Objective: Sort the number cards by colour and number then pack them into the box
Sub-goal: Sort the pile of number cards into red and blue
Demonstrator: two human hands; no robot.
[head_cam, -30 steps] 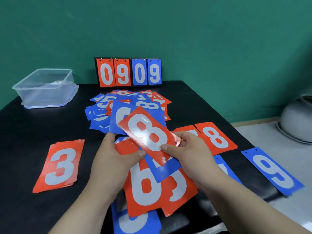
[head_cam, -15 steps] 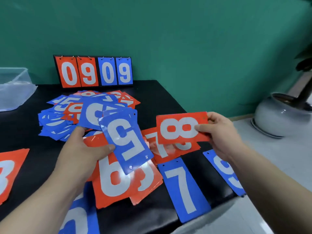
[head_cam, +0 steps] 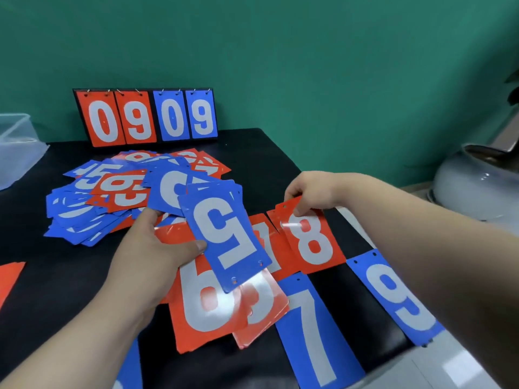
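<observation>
My left hand (head_cam: 151,254) grips a small stack of cards above the table, with an upside-down blue 5 card (head_cam: 224,234) on top. My right hand (head_cam: 311,192) pinches the top edge of a red 8 card (head_cam: 311,242), which lies on the red 8 pile beside a red 7 card (head_cam: 269,242). Red 6 cards (head_cam: 205,313), a blue 7 card (head_cam: 314,332) and a blue 9 card (head_cam: 398,299) lie on the black table (head_cam: 56,276). A mixed heap of red and blue cards (head_cam: 112,197) sits further back. The clear plastic box (head_cam: 16,147) stands at the far left edge.
A flip scoreboard (head_cam: 146,116) reading 0909 stands against the green wall at the table's back. A grey pot (head_cam: 477,181) sits on the floor to the right. A red card's corner (head_cam: 8,279) shows at the left edge.
My right hand has carried the red 8 card off the stack in my left hand, to the right and down onto the red 8 pile. The blue 5 card now tops the held stack.
</observation>
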